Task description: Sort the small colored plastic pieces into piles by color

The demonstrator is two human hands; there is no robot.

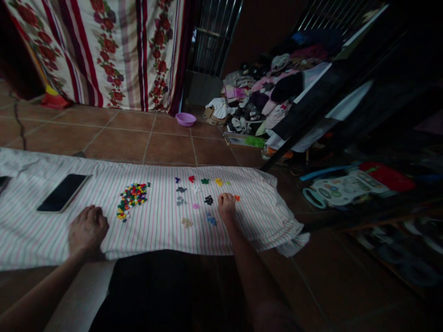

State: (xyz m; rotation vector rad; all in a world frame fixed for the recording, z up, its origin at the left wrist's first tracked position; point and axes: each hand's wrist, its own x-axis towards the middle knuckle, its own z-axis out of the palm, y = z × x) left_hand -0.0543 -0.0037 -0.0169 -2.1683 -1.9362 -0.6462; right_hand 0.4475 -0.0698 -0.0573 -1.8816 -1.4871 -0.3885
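Observation:
A mixed heap of small coloured pieces [133, 198] lies on the striped cloth [162, 235]. To its right are several small piles sorted by colour, among them black [208, 200], blue [211, 219], beige [187, 222], yellow [218, 182] and orange [237, 198]. My right hand [226, 205] is closed over the cloth between the black and orange piles; whatever its fingers hold, if anything, is hidden. My left hand [88, 228] rests at the cloth's near side, left of the mixed heap, its fingers curled and too dark to read clearly.
A phone [62, 193] lies on the cloth beyond my left hand, and another dark object's edge shows at far left. Past the cloth, a purple basin [186, 119] sits on the tiled floor beside heaped clothes [263, 92]. A dark slanted post stands at right.

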